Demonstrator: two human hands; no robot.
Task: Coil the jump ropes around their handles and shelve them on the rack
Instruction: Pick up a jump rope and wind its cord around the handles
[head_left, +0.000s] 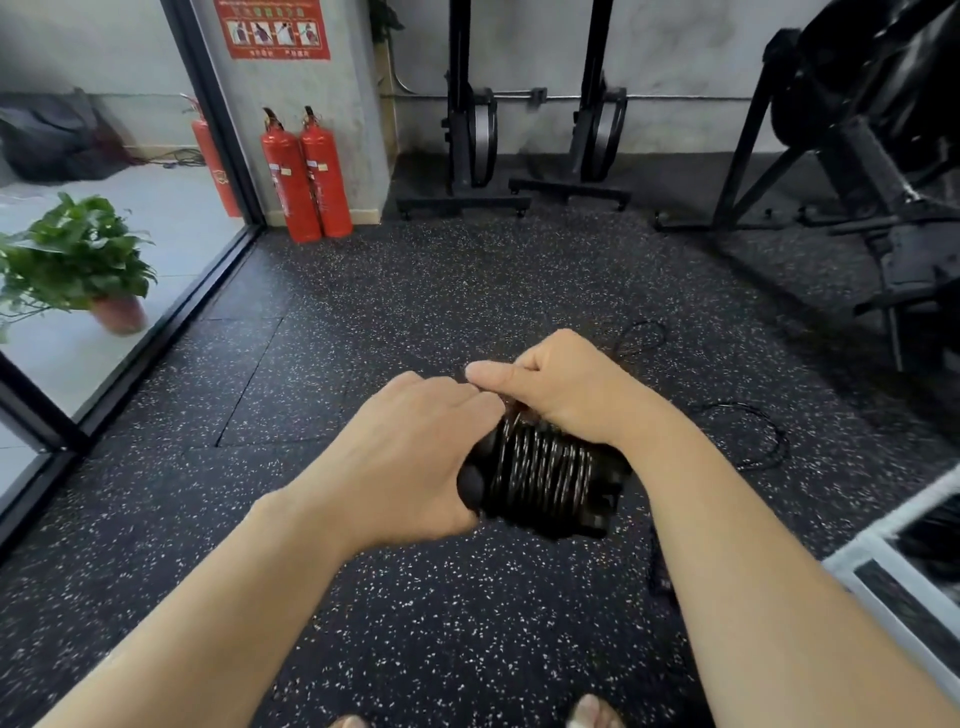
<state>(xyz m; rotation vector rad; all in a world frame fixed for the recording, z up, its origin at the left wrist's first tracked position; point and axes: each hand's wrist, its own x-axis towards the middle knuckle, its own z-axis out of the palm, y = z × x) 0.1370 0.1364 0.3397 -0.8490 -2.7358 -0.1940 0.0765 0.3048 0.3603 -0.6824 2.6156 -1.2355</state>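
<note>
Left hand (415, 452) curled round handle end of coiled jump rope (545, 473). Right hand (561, 389) pinches rope at coil top (thumb extended). Loose rope (748, 431) on floor (415, 312) right of coil.

Your left grip (415, 447) and right grip (561, 395) hold the coiled jump rope (540, 467) between them. Loose rope (777, 439) lies on the floor (363, 312) just right; fire extinguishers (306, 176) stand well beyond, leftward.

Nothing is legible: the red wall poster (279, 28) and fire extinguisher labels (287, 170) are too blurred.
</note>
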